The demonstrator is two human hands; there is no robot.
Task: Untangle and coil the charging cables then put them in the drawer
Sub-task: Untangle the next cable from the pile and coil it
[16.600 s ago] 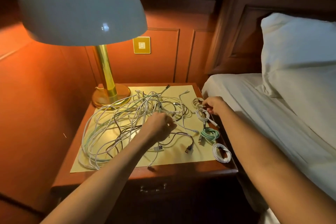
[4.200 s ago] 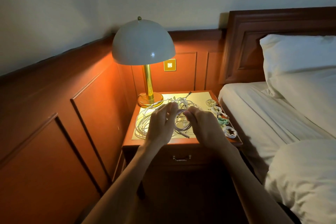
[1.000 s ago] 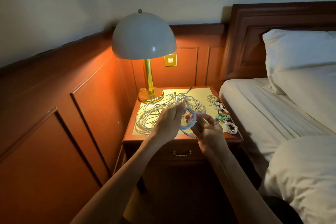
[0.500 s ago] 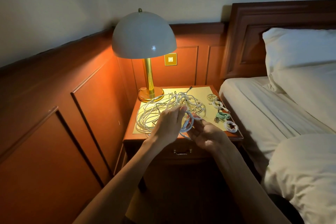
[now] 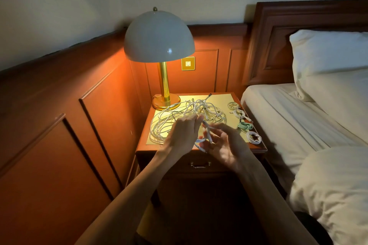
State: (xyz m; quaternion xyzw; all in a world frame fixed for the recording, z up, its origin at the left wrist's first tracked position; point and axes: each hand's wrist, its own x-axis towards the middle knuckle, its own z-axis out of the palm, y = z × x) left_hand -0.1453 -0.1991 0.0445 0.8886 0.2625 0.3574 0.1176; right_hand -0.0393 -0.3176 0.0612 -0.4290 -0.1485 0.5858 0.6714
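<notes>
Nightstand (image 5: 143, 150) drawer (image 5: 200, 165) closed, tangled cables (image 5: 169, 119) on top; left hand (image 5: 182, 135) and right hand (image 5: 225, 147) both pinch one white cable (image 5: 207, 135)

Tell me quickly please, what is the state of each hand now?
Left hand: closed, pinching the white cable at its fingertips.
Right hand: fingers loosely curled, holding the same cable's coil.

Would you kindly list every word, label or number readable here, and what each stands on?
No text is readable in this view.
The brass switch plate: white rocker, no legible marking.
Plugs of the white cable held by the left hand and right hand: too small and dim to read.
The coiled cables on the nightstand: no marking discernible.
The lamp shade: blank.
</notes>
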